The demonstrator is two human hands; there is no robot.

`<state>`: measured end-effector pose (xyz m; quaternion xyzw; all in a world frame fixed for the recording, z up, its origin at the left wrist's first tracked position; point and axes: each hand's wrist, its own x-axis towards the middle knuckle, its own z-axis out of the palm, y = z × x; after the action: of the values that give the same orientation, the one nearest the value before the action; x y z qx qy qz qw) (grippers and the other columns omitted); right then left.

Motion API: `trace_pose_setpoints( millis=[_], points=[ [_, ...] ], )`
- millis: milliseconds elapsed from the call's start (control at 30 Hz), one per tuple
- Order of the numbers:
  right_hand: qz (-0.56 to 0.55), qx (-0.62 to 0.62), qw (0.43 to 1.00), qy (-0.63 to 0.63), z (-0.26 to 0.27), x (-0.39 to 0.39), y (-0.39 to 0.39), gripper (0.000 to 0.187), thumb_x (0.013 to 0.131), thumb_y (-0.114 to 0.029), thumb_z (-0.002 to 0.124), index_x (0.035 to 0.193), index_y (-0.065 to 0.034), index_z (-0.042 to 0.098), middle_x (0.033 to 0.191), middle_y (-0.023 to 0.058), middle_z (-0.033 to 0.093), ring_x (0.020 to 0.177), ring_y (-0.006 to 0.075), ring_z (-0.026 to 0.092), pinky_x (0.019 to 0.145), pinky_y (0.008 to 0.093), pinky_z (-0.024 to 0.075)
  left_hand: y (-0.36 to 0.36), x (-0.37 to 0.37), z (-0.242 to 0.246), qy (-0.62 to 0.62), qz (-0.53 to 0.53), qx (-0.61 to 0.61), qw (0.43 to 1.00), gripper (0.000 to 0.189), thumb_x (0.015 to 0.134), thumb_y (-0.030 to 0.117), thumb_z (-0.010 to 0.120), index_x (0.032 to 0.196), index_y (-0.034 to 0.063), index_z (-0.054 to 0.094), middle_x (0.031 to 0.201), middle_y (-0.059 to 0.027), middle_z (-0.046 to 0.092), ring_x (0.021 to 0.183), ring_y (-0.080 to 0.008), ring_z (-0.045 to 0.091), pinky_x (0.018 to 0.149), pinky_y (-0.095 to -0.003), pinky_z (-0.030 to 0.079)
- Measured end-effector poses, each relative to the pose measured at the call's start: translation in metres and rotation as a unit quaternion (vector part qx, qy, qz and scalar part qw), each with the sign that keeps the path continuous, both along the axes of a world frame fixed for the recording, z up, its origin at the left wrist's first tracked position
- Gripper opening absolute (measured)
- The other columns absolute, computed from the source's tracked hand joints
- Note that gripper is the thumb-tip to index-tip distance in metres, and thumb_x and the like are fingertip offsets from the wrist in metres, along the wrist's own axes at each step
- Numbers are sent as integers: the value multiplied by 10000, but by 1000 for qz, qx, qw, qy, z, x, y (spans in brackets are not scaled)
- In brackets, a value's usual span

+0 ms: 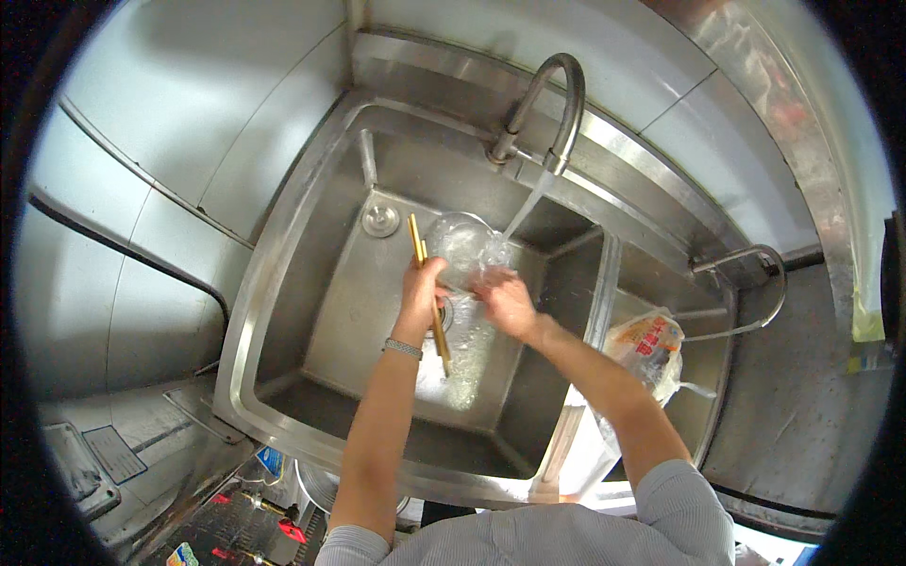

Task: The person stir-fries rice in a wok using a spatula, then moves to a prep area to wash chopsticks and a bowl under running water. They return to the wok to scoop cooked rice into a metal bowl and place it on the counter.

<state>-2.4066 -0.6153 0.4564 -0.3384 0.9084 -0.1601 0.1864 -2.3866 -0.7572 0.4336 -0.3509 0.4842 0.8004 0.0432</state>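
Observation:
Over the large basin of a stainless steel sink [333, 311], my left hand [422, 286] is closed around a few chopsticks [440, 336], their ends sticking out above and below it. My right hand [506, 297] is blurred and lies just right of a clear round bowl or lid [460, 244]; whether its fingers grip the rim cannot be made out. Water runs from the curved metal faucet [566, 106] onto the right side of that clear piece and splashes there. Part of a drain [446, 315] shows behind my left hand and the chopsticks.
A round metal drain cover [381, 221] lies at the basin's upper left. Right of the divider [601, 297], a smaller basin holds a plastic bag [648, 347] with red print, and a thinner faucet [775, 269] has a pale hose. Red-handled valves [290, 527] are below left.

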Motion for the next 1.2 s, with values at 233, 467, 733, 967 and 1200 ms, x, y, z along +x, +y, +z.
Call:
trace_pose_setpoints(
  millis=[233,467,733,967,1200],
  points=[
    [-17,-200,975,91,-12,-8,14,168,765,-76,588,932,-73,599,859,78,625,855,210,570,796,319,420,-6,-5,17,-9,-51,-83,995,442,723,281,612,1038,-5,494,767,-106,559,516,-182,570,326,-222,332],
    [-439,-568,467,-516,-33,-39,16,183,835,-141,573,982,-33,566,923,20,608,911,155,528,839,294,385,-13,-5,31,68,-45,-72,994,572,800,314,613,1244,32,387,1018,-109,587,656,-207,651,321,-197,303],
    [-204,-133,957,-157,8,0,-13,251,744,-102,568,982,-26,591,891,145,632,821,308,599,765,366,461,18,2,32,52,-73,-277,957,540,730,332,654,1116,12,453,772,-82,551,539,-124,551,355,-225,383],
    [202,57,915,343,28,-10,16,327,712,-71,542,1039,-87,556,1121,94,550,1074,221,502,876,351,418,-1,9,32,-10,-60,-113,992,121,691,62,516,789,29,453,585,-32,441,408,-128,443,311,-247,338],
    [136,-126,935,301,37,-9,8,173,644,-100,583,812,-61,587,857,105,601,845,261,575,772,348,450,13,7,45,21,21,-27,999,122,706,20,500,823,10,466,594,-49,485,375,-136,444,310,-259,366]
  ],
)
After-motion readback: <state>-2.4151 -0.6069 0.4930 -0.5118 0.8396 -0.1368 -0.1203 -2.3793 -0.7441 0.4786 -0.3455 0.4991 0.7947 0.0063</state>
